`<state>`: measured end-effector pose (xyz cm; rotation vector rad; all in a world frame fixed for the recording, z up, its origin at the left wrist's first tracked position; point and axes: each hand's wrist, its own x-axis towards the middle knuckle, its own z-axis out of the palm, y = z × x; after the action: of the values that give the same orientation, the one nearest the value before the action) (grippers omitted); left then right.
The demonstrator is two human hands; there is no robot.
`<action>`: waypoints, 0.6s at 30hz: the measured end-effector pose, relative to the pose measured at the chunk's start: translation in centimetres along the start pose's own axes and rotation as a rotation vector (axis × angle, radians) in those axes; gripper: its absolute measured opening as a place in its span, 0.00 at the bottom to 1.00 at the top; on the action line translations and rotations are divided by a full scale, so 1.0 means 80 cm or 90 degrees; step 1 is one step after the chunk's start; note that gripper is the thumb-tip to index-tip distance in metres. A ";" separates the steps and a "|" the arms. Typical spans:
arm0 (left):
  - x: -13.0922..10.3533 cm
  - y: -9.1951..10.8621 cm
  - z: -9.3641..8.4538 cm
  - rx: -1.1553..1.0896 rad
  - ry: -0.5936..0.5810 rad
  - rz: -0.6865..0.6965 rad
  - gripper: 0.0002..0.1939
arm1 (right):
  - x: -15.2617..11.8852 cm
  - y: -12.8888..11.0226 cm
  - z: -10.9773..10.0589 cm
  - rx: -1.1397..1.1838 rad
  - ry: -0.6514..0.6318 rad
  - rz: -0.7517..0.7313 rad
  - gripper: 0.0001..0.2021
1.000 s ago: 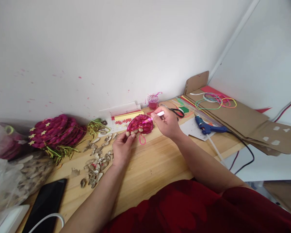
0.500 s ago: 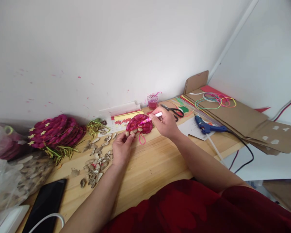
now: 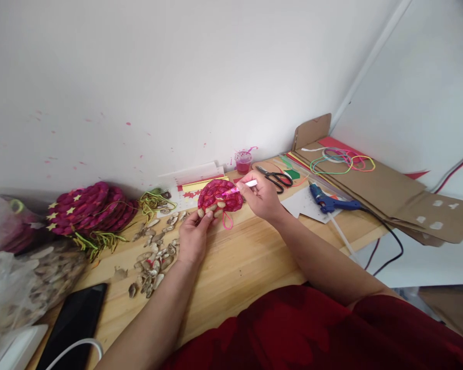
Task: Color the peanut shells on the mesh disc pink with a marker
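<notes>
My left hand [image 3: 195, 231] grips the lower left edge of a round magenta piece [image 3: 219, 194] covered with shells, its thumb on the front. A few shells on its lower edge are still pale tan. Below it hangs a pink string loop [image 3: 227, 221]. In my right hand [image 3: 261, 196] is a brush or pen with a white handle [image 3: 250, 183], held in a pinch. Its pink tip touches the magenta surface or hovers just over it; which one is unclear.
Loose shells [image 3: 150, 264] lie left of my left hand. Stacked magenta discs [image 3: 92, 205] with stars stand further left, near a black phone [image 3: 75, 324]. Behind are a cup of pink liquid [image 3: 243, 162] and scissors [image 3: 275, 177]; a blue glue gun [image 3: 327, 200] lies right.
The magenta piece has shifted and turned slightly to the left in my left hand. The pink tip has moved a little to the left across it.
</notes>
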<state>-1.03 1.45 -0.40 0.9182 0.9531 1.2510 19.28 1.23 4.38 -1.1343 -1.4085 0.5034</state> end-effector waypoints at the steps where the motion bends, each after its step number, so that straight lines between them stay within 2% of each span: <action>1: 0.000 -0.001 -0.001 -0.006 -0.001 -0.003 0.27 | 0.000 -0.001 0.000 -0.008 0.000 -0.004 0.11; 13: 0.001 0.000 -0.001 -0.035 0.007 -0.022 0.26 | -0.003 -0.016 0.001 -0.075 0.017 -0.026 0.11; 18: 0.002 -0.001 -0.004 -0.081 0.012 -0.048 0.22 | -0.003 -0.013 0.000 -0.098 0.044 -0.055 0.10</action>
<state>-1.30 1.66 -0.56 0.7659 0.9048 1.2430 18.87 0.62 5.14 -1.1972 -1.4481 0.2957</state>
